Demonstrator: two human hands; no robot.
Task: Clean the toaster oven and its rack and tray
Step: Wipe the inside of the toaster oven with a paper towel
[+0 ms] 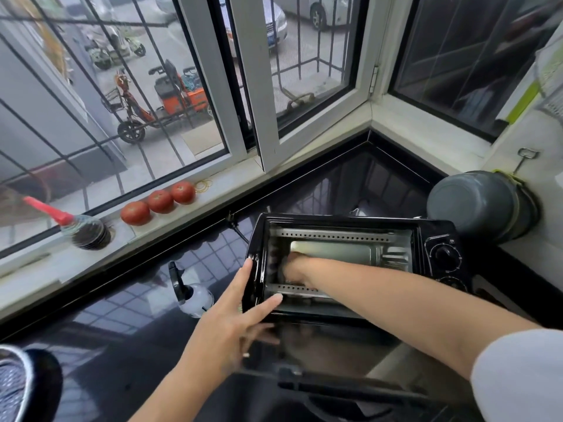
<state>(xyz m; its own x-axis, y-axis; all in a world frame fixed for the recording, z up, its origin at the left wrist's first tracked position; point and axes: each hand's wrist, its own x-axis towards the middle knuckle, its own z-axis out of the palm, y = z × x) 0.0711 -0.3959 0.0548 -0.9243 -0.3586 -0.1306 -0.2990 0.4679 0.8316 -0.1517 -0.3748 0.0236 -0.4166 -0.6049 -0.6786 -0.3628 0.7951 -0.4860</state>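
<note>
Reaching right hand [294, 268] inside open toaster oven [350, 263]; left hand [234, 318] bracing frame.

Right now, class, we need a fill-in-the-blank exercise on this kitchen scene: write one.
1. The right hand reaches ____ the toaster oven.
2. The left hand steadies the oven's ____ side.
3. The oven door is ____.
4. ____ tomatoes sit on the windowsill.

Missing words: inside; left; open; Three
</note>
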